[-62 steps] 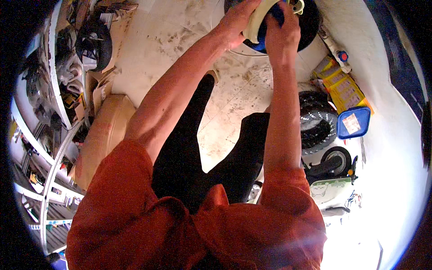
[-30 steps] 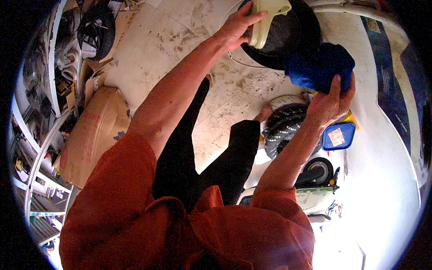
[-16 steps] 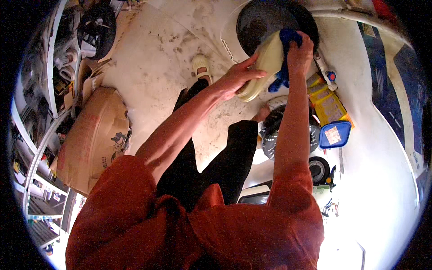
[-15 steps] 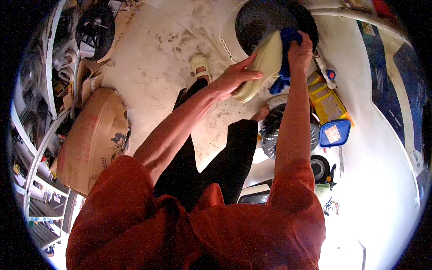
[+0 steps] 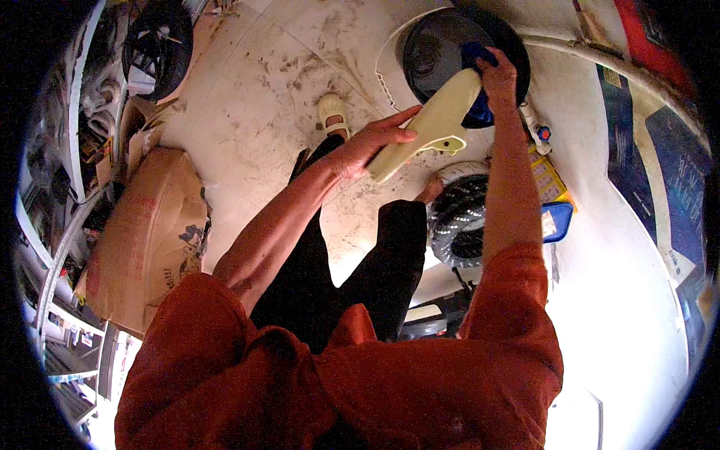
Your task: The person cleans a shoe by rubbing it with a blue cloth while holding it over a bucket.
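A pale yellow curved plastic panel [image 5: 435, 116], long and narrow with a lobed tab with a hole on its side, is held tilted in front of me. My left hand [image 5: 373, 144] grips its lower near end, thumb on top. My right hand [image 5: 498, 79] is closed on a dark blue cloth [image 5: 478, 112] at the panel's upper far end. Part of the cloth is hidden behind the panel and my fingers. Beyond and partly beneath the panel is a round black tub [image 5: 431, 56].
A large cardboard box [image 5: 154, 232] stands at left by metal shelving [image 5: 56, 277]. Right of my leg lies a black tyre [image 5: 457, 217], near a yellow box [image 5: 551, 184] and a blue lid [image 5: 556, 222]. A wheel [image 5: 157, 49] lies at far left.
The panel has turned over, so its side tab now shows. My right hand and the cloth have shifted slightly, with less cloth hanging down. My left hand has moved a little nearer me.
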The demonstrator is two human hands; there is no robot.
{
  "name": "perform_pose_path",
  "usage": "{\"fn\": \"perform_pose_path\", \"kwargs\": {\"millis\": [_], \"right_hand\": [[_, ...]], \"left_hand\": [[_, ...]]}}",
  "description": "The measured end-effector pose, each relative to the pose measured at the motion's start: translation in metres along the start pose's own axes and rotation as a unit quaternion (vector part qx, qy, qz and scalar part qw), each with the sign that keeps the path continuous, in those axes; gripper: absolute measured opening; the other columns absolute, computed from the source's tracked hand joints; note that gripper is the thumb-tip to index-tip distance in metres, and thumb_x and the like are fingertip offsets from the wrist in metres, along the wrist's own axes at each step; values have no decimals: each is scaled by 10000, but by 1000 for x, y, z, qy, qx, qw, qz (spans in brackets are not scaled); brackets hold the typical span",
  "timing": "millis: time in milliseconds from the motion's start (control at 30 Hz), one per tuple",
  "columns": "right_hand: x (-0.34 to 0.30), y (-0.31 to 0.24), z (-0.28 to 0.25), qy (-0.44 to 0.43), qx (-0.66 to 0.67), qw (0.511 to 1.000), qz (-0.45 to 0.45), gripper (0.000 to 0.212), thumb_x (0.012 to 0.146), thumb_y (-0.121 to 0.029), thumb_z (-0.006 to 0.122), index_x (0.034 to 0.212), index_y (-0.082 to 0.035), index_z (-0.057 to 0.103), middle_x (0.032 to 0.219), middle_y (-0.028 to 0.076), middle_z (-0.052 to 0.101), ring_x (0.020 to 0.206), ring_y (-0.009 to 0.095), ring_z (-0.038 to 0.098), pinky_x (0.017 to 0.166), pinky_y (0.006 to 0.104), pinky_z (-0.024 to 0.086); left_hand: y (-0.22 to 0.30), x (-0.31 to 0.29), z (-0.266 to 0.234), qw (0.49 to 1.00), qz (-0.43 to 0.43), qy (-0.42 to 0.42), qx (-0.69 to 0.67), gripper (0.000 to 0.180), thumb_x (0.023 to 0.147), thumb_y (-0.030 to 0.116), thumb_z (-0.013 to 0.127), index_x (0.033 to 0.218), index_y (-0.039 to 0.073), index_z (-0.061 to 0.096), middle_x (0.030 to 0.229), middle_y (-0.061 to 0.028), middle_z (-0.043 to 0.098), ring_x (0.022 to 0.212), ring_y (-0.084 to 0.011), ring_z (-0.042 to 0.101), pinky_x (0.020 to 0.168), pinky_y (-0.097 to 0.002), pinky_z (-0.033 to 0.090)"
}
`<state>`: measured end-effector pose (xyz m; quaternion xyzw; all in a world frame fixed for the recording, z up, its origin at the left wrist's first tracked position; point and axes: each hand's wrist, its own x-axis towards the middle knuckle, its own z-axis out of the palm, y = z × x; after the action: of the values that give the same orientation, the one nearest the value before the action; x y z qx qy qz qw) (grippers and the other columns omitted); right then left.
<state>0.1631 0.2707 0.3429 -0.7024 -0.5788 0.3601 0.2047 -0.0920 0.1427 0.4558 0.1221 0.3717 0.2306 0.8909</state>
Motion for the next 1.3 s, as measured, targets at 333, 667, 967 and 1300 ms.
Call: {"fn": "perform_pose_path", "kwargs": {"millis": [333,667,967,1300], "right_hand": [[-78,-35,-11,-18,571,797,195,385,878,-235,471,1234,-99,413,1198,103,492,1063,252,496,915,406,395],[-84,-85,-25,-88,510,806,285,622,767,-214,649,1278,-39,342,1188,120,474,1055,249,497,853,411,449],[-111,-77,-51,6,588,777,226,465,791,-161,616,1202,-52,430,1097,102,538,988,231,543,815,378,482],[-163,-155,-54,-49,626,745,223,486,759,-108,647,1199,-43,450,1063,73,552,920,193,547,800,312,459]], "left_hand": [[22,-9,-42,912,-88,-189,-354,598,832,470,340,1239,36,402,1112,-217,506,889,-346,561,657,-409,482],[23,-17,-57,968,-101,-18,-229,527,816,375,444,1225,42,426,1141,-207,499,939,-307,561,739,-405,489],[57,-50,47,897,270,277,215,194,834,125,507,927,-19,597,1009,-116,588,974,-191,544,893,-330,405],[61,-46,76,975,88,-48,-198,790,861,545,314,1300,-97,175,1334,-235,271,1238,-310,297,1029,-384,241]]}}
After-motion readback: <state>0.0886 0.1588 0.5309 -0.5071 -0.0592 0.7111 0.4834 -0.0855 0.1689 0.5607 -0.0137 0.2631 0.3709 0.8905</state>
